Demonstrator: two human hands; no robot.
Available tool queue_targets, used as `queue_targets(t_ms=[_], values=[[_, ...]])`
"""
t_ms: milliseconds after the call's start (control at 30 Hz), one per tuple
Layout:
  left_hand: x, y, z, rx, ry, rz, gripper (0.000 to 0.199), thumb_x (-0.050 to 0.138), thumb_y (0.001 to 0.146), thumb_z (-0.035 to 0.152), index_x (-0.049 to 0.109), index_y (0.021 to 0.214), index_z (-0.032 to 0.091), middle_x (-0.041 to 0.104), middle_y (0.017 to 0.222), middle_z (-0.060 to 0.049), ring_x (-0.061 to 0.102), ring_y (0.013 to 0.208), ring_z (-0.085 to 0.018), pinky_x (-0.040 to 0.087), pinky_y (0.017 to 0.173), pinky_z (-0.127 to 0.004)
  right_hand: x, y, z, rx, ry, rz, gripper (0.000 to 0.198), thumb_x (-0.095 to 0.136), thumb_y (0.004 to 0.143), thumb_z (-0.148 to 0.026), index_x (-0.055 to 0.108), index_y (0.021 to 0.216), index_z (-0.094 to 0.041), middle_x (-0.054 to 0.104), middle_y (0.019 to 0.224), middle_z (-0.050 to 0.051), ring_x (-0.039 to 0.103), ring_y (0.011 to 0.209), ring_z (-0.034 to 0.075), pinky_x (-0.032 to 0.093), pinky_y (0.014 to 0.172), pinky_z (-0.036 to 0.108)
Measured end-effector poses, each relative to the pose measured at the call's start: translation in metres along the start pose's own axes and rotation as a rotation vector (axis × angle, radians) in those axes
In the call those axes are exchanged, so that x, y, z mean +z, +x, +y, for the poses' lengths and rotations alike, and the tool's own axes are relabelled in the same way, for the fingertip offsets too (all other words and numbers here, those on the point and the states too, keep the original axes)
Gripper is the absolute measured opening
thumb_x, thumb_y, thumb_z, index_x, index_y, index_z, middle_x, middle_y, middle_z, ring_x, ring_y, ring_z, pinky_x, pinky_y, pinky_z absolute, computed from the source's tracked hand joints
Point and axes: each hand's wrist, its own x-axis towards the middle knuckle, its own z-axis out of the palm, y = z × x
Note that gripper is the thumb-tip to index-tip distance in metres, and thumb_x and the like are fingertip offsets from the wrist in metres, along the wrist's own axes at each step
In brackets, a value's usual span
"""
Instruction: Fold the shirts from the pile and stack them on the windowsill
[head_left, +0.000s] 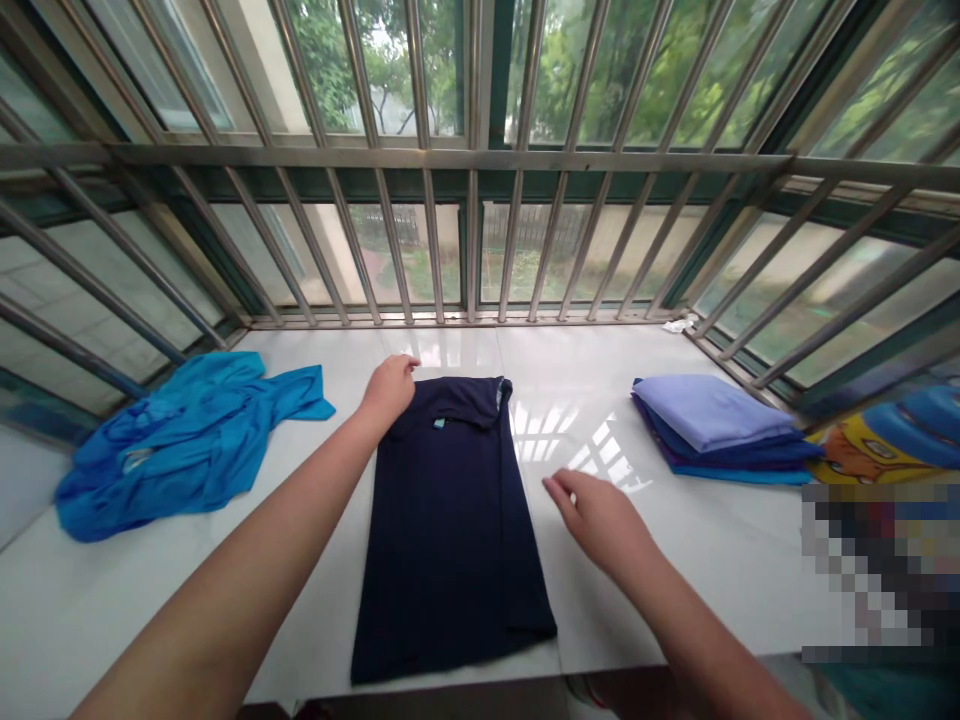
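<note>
A navy blue shirt (442,540) lies folded lengthwise on the white tiled ledge in front of me. Its neckline, with a small light tag (439,424), faces the window. At the shirt's upper left corner is my left hand (391,386), fingers curled together, tips just past the collar edge; no cloth shows between them. To the right of the shirt, apart from it, my right hand (596,510) hovers over the ledge with its fingers bent in and nothing visible in them.
A crumpled bright blue garment (217,440) lies on the left. Folded clothes (716,415) form a stack on the right, beside a yellow and blue container (885,440). Metal window bars (472,250) enclose the ledge (300,600) at the back and sides.
</note>
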Motion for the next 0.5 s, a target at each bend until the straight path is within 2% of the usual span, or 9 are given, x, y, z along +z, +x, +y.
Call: queue_targets(t_ms=[100, 167, 233, 367, 500], values=[[-0.032, -0.004, -0.036, -0.233, -0.035, 0.029, 0.016, 0.065, 0.090, 0.026, 0.078, 0.095, 0.017, 0.081, 0.104, -0.017, 0.075, 0.112, -0.036, 0.058, 0.104, -0.049, -0.005, 0.081, 0.019, 0.142, 0.040, -0.019, 0.025, 0.054, 0.108, -0.032, 0.076, 0.101, -0.022, 0.080, 0.094, 0.007, 0.074, 0.087, 0.023, 0.043, 0.071, 0.030], [-0.037, -0.006, -0.049, -0.342, -0.103, 0.001, 0.015, 0.075, 0.086, 0.032, 0.076, 0.089, 0.017, 0.079, 0.087, -0.014, 0.079, 0.089, -0.031, 0.064, 0.084, -0.043, 0.001, 0.127, 0.022, 0.158, 0.071, -0.028, 0.022, 0.057, 0.105, -0.026, 0.078, 0.109, -0.020, 0.080, 0.091, 0.006, 0.073, 0.084, 0.021, 0.045, 0.073, 0.029], [-0.033, -0.005, -0.054, -0.424, -0.185, -0.027, 0.021, 0.082, 0.083, 0.034, 0.074, 0.090, 0.017, 0.076, 0.078, -0.011, 0.077, 0.072, -0.025, 0.063, 0.070, -0.035, 0.009, 0.163, 0.018, 0.146, 0.094, -0.022, 0.023, 0.060, 0.103, -0.023, 0.077, 0.116, -0.018, 0.080, 0.088, 0.005, 0.073, 0.081, 0.019, 0.047, 0.075, 0.027], [-0.026, 0.003, -0.059, -0.540, -0.341, -0.044, 0.023, 0.084, 0.081, 0.023, 0.071, 0.099, 0.016, 0.076, 0.080, -0.009, 0.075, 0.068, -0.017, 0.063, 0.068, -0.028, 0.027, 0.205, 0.003, 0.101, 0.154, 0.008, 0.024, 0.061, 0.104, -0.023, 0.075, 0.123, -0.019, 0.081, 0.100, 0.004, 0.072, 0.079, 0.015, 0.049, 0.079, 0.025], [-0.035, 0.007, -0.076, -0.647, -0.417, -0.011, 0.024, 0.078, 0.082, 0.015, 0.069, 0.104, 0.017, 0.077, 0.089, -0.007, 0.075, 0.069, -0.014, 0.061, 0.066, -0.024, 0.037, 0.221, -0.006, 0.042, 0.174, 0.038, 0.015, 0.069, 0.102, -0.026, 0.078, 0.112, -0.021, 0.080, 0.107, 0.004, 0.073, 0.094, 0.016, 0.050, 0.089, 0.026]])
